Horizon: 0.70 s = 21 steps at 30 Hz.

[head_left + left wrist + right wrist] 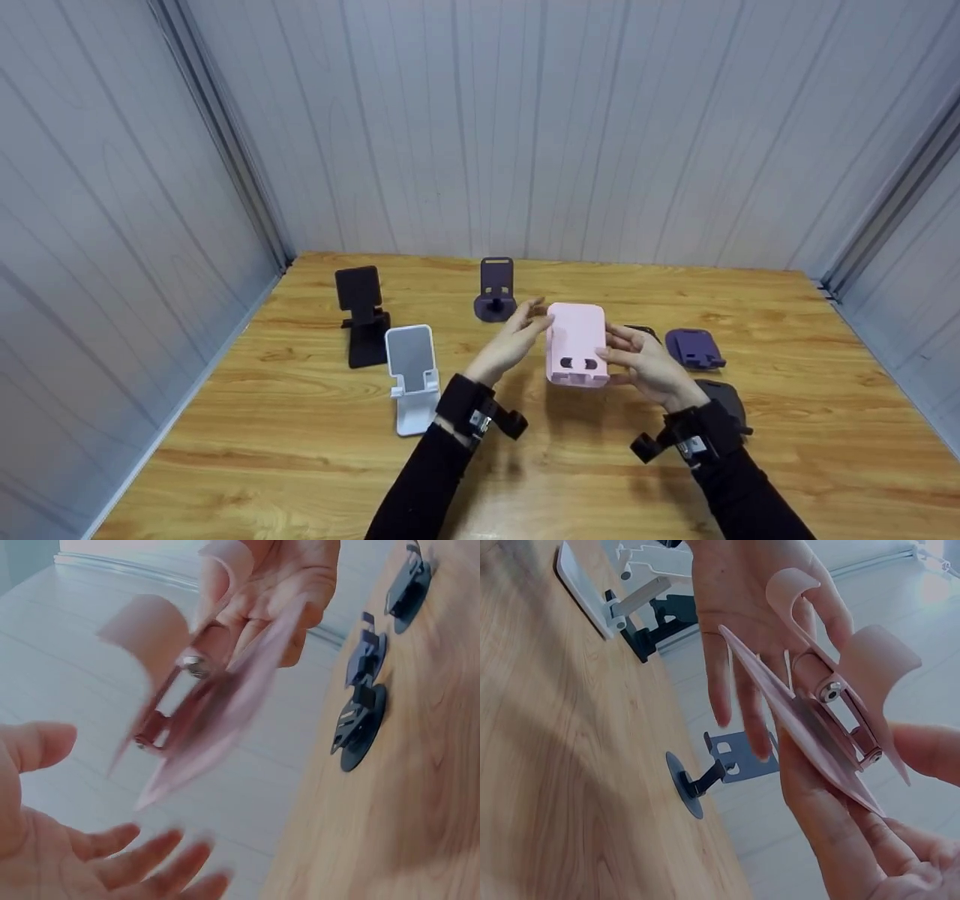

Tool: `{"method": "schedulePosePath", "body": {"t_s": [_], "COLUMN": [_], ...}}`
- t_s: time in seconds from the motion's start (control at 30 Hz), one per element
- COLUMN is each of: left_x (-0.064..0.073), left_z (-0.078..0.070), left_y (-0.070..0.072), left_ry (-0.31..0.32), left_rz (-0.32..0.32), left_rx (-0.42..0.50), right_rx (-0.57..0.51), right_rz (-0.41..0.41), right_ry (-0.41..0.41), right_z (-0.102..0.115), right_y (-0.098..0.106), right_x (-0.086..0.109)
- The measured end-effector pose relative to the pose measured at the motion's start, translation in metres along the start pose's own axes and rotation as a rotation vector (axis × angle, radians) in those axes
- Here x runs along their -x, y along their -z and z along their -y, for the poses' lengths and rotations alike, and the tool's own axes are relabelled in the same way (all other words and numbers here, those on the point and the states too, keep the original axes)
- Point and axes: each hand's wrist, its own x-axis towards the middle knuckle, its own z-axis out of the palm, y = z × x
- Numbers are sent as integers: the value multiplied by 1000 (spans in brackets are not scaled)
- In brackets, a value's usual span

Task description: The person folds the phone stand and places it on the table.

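A pink folding phone stand [577, 336] is up off the table, its flat plate and hinged arm seen edge-on in both wrist views. My right hand [649, 367] grips it at its right side, with the thumb on the front plate and fingers behind the base. At its left side is my left hand [510, 343]. In the left wrist view that left hand [97, 847] has its fingers spread, apart from the stand, and holds nothing. The stand's hinge [830, 692] shows between the plate and the base in the right wrist view.
On the wooden table [285, 465] stand a black phone stand [363, 315], a white and grey one [413, 375] and a dark purple one [496, 289]. Folded at the right lie a purple stand [694, 349] and a black one [724, 401]. Another dark one [643, 330] is mostly hidden behind my right hand.
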Motion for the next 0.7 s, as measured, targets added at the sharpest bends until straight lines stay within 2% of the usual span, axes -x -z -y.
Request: {"method": "schedulePosePath", "body": {"t_s": [0.17, 0.33, 0.5, 0.6, 0.7], "left_x": [5, 9, 9, 9, 9], "left_z": [-8, -16, -16, -15, -15], "left_y": [3, 3, 2, 3, 4], "left_ry": [-63, -104, -104, -106, -111], "left_rz": [-55, -45, -24, -12, 5], "left_rx": [-106, -169, -177, -171, -166], "right_rx": [12, 78, 168, 203, 256], "right_rz": [-25, -76, -98, -87, -78], "right_ry": [-22, -54, -108, -154, -166], "right_z": [-5, -11, -22, -26, -26], "right_y": [3, 6, 12, 15, 15], "right_x": [-2, -7, -13, -14, -13]}}
